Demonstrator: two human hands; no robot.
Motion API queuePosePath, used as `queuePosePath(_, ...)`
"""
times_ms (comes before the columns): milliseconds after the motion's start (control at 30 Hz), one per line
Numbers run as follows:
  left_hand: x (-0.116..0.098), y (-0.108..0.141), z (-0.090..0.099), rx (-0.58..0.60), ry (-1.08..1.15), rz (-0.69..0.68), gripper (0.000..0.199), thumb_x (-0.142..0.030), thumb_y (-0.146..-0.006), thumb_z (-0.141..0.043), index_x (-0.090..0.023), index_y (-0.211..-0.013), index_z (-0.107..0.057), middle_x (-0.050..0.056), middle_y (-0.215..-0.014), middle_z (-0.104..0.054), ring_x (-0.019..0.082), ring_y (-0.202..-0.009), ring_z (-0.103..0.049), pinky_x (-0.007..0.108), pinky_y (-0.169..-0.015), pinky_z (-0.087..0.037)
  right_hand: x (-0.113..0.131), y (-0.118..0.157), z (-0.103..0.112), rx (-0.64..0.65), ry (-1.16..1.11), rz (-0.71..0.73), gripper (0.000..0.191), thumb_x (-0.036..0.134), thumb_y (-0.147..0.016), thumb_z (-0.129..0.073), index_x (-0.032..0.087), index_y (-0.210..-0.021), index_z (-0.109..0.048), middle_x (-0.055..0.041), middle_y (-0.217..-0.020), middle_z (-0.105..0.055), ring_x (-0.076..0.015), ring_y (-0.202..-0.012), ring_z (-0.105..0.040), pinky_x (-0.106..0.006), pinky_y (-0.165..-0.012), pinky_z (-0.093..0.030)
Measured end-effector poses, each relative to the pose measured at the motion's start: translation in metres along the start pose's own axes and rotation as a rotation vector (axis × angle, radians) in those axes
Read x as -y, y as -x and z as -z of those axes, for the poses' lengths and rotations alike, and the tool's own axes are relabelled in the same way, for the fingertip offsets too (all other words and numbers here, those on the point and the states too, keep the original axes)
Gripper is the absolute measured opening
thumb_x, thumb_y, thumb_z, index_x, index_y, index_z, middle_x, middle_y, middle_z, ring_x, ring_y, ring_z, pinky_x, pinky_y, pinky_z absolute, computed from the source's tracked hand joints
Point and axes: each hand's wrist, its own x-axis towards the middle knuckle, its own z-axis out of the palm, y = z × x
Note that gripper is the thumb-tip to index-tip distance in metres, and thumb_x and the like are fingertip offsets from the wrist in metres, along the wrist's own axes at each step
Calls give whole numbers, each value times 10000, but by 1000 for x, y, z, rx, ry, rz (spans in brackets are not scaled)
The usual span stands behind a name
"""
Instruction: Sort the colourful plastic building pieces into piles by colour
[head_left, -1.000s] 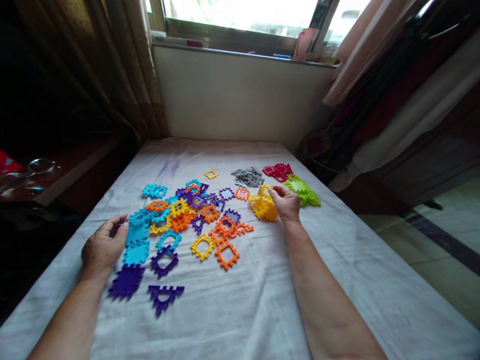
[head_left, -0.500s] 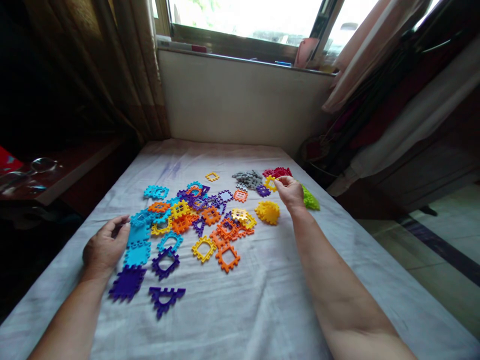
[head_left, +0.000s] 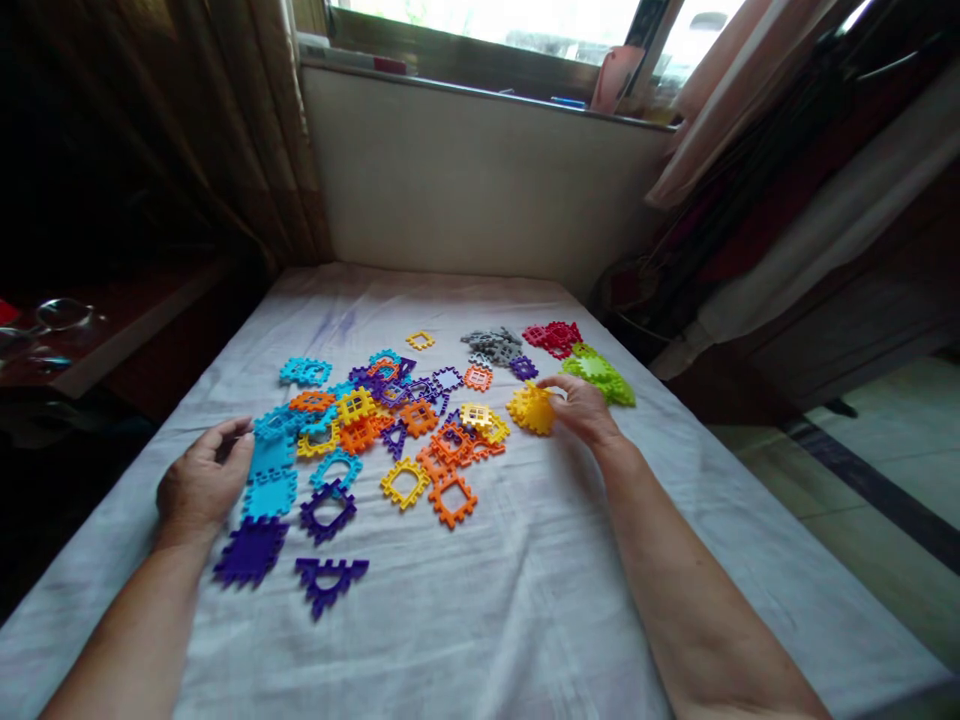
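Note:
My right hand [head_left: 581,408] pinches a yellow piece at the right side of the yellow pile [head_left: 531,409]. At the left, my left hand [head_left: 204,478] rests with curled fingers against the light blue flat pieces [head_left: 271,455]; whether it grips one is hard to tell. A dark purple square [head_left: 251,551] and a purple triangle [head_left: 330,582] lie nearer to me. Mixed orange, yellow, purple and blue pieces spread between my hands, among them an orange frame [head_left: 453,500] and a yellow frame [head_left: 405,484].
Behind my right hand are a grey pile [head_left: 492,345], a red pile [head_left: 553,338] and a green pile [head_left: 600,375]. A pale cloth [head_left: 465,640] covers the surface, which ends at a wall [head_left: 465,180] under a window. Glasses [head_left: 66,314] lie at the left.
My right hand has come down from near the red pile to the yellow pile with the yellow frame. My left hand has hardly moved. The view has shifted slightly.

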Motion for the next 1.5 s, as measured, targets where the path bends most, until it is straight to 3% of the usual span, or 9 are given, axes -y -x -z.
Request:
queuePosePath(167, 1, 0, 0, 8, -7, -5, 357, -397, -839, -556, -252, -1127, -709, 10, -985, -754, 162, -823, -646, 249, -729, -478, 54, 12, -1, 134, 3, 352, 310, 281, -836, -604, 251, -1122, -721, -59, -1196, -713, -227, -1141, -616, -376, -1032, -443)
queuePosePath(300, 1, 0, 0, 8, 14, -17, 344, -376, -835, -561, -246, -1115, -711, 15, -1009, -759, 170, -865, -659, 257, -760, -485, 83, 19, -17, 306, 141, 408, 431, 437, -862, -639, 242, -1246, -666, -95, -1263, -683, -262, -1257, -540, -425, -1083, -369)
queuePosePath(433, 2, 0, -1, -13, 32, -41, 317, -373, -826, -571, -255, -1080, -719, 1, -966, -761, 161, -841, -661, 245, -739, -485, 77, 21, -23, 350, 192, 407, 302, 375, -898, -602, 258, -1155, -706, -73, -1229, -701, -242, -1235, -545, -398, -1068, -355)
queuePosePath(833, -3, 2, 1, 40, -14, 8, 376, -367, -853, -541, -227, -1165, -696, 46, -1068, -752, 196, -934, -676, 273, -777, -491, 49, 29, 1, 276, 238, 375, 199, 314, -863, -607, 250, -968, -764, -53, -1135, -738, -247, -1167, -568, -409, -1046, -322)
queuePosePath(900, -2, 1, 1, 25, 4, -2, 364, -367, -843, -548, -230, -1143, -703, 43, -1053, -757, 204, -926, -680, 282, -772, -500, 45, 18, 2, 227, 194, 316, 220, 358, -885, -581, 250, -916, -770, -51, -1096, -748, -232, -1103, -611, -374, -1009, -376)
queuePosePath(1000, -3, 1, 1, 23, 1, 4, 359, -372, -842, -547, -233, -1133, -705, 41, -1059, -758, 212, -948, -683, 294, -794, -505, 37, -12, 1, 128, 221, 44, 270, 383, -889, -558, 247, -996, -766, -73, -1092, -749, -244, -1035, -659, -350, -913, -460)
queuePosePath(1133, -3, 1, 2, 43, -10, 19, 366, -369, -851, -537, -226, -1146, -698, 42, -1081, -754, 201, -964, -685, 278, -811, -500, 30, -52, -8, 165, 296, -249, 424, 441, -799, -661, 225, -1159, -717, -130, -1125, -735, -310, -1040, -677, -391, -855, -500)
queuePosePath(1367, 3, -1, -1, 6, 13, -18, 333, -384, -843, -552, -254, -1104, -711, 30, -1021, -765, 205, -911, -689, 289, -757, -503, 29, -70, -12, 276, 370, -339, 421, 376, -742, -705, 206, -1128, -713, -145, -1111, -736, -323, -1044, -686, -399, -841, -514)
queuePosePath(1500, -1, 0, 1, 27, 21, 3, 345, -361, -843, -556, -237, -1127, -707, 39, -1068, -760, 205, -949, -687, 287, -788, -497, 38, -64, 0, 180, 313, -296, 427, 445, -780, -664, 218, -1139, -711, -126, -1096, -743, -295, -1016, -690, -365, -828, -509)
